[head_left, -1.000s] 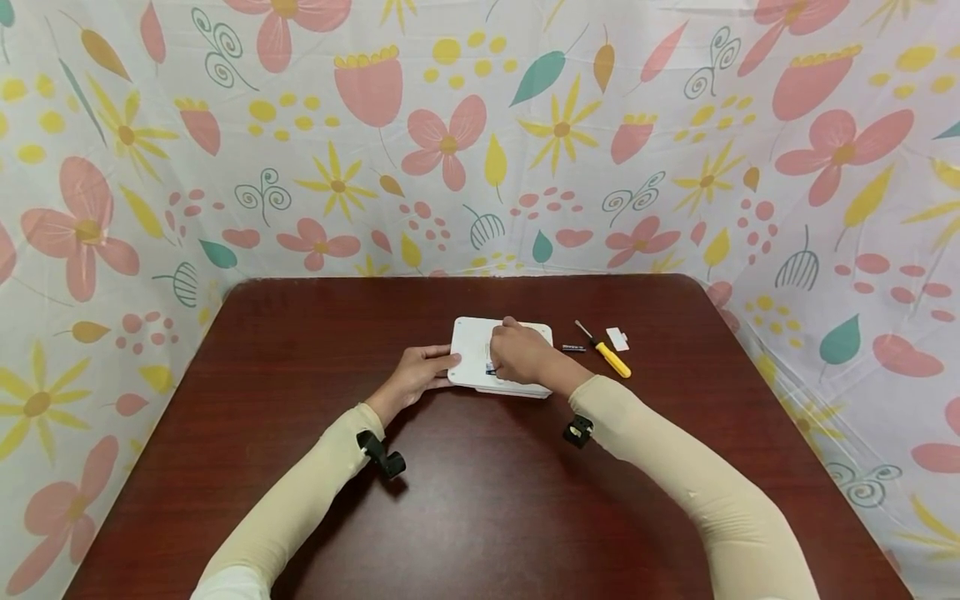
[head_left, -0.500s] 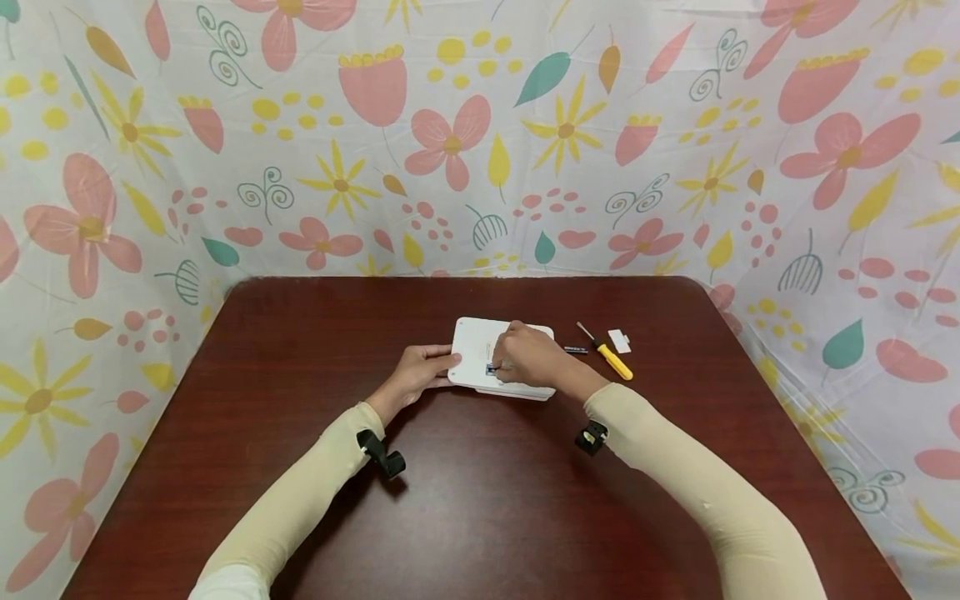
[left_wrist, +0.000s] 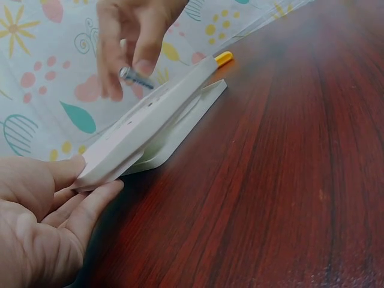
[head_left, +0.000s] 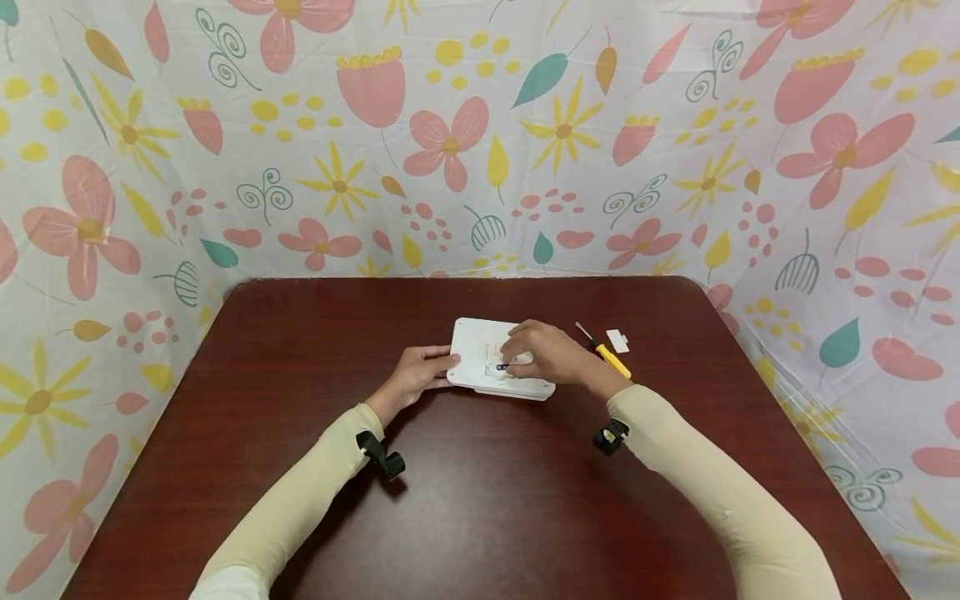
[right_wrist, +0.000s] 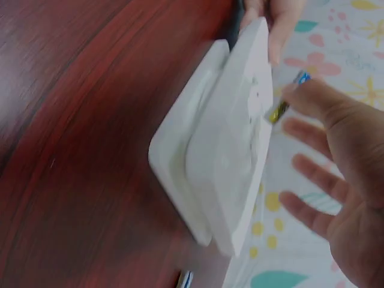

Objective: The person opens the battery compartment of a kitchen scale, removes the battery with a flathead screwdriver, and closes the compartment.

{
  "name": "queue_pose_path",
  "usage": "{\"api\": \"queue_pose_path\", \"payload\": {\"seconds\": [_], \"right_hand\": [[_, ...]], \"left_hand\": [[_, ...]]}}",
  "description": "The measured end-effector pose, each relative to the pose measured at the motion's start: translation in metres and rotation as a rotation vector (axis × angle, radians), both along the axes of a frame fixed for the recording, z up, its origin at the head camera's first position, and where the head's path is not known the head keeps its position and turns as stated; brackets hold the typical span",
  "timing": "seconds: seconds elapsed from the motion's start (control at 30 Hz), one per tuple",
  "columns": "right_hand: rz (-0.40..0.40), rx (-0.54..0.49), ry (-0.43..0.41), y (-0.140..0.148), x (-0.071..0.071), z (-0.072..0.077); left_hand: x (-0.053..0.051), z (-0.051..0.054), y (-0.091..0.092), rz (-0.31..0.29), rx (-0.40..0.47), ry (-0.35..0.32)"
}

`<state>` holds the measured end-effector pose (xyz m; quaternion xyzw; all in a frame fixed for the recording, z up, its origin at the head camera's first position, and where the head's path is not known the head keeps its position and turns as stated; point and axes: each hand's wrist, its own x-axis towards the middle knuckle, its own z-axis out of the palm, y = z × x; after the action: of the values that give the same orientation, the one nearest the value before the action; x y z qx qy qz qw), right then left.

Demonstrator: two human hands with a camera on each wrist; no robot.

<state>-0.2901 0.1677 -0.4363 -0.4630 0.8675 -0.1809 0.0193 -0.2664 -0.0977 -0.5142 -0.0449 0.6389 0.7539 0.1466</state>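
Note:
A white flat device (head_left: 471,340) with rounded corners lies on the table, its underside up and a battery compartment showing. My left hand (head_left: 415,371) grips its left edge, thumb on top and fingers below, as the left wrist view shows. Over the compartment, my right hand (head_left: 551,352) pinches a small battery (right_wrist: 289,97) between thumb and index finger. Its other fingers are spread loosely. The battery is above the device's surface, tilted, in both wrist views. Part of the compartment is hidden by the right hand in the head view.
To the right lie a yellow screwdriver (head_left: 611,357) and a small white battery cover (head_left: 617,340). Another battery (right_wrist: 186,279) lies on the table near the device, hidden behind the right hand in the head view. A flowered curtain (head_left: 450,208) stands behind the dark table (head_left: 337,325).
The right hand has drawn back slightly rightward from the compartment, and its fingers have opened out around the pinched battery, which now shows. The left hand and device have stayed put.

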Motion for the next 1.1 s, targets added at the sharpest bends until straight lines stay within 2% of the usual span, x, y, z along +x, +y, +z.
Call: {"api": "queue_pose_path", "payload": {"seconds": [0.13, 0.27, 0.5, 0.67, 0.83, 1.1], "right_hand": [[0.034, -0.058, 0.030, 0.018, 0.000, 0.001], [-0.007, -0.077, 0.054, 0.039, 0.002, 0.003], [-0.093, -0.019, 0.086, 0.081, -0.003, 0.008], [-0.132, 0.052, 0.102, 0.103, -0.010, 0.000], [-0.160, 0.115, 0.099, 0.111, -0.016, -0.012], [-0.193, 0.157, 0.103, 0.110, -0.029, -0.025]], "left_hand": [[-0.001, 0.000, 0.000, -0.001, -0.005, -0.002], [-0.001, 0.000, -0.002, -0.002, -0.004, 0.004], [-0.001, 0.002, -0.003, -0.007, -0.019, 0.005], [-0.001, 0.003, -0.004, -0.002, -0.031, 0.003], [-0.001, 0.002, -0.003, -0.002, -0.028, -0.010], [0.001, 0.000, 0.000, 0.000, -0.014, -0.016]]}}
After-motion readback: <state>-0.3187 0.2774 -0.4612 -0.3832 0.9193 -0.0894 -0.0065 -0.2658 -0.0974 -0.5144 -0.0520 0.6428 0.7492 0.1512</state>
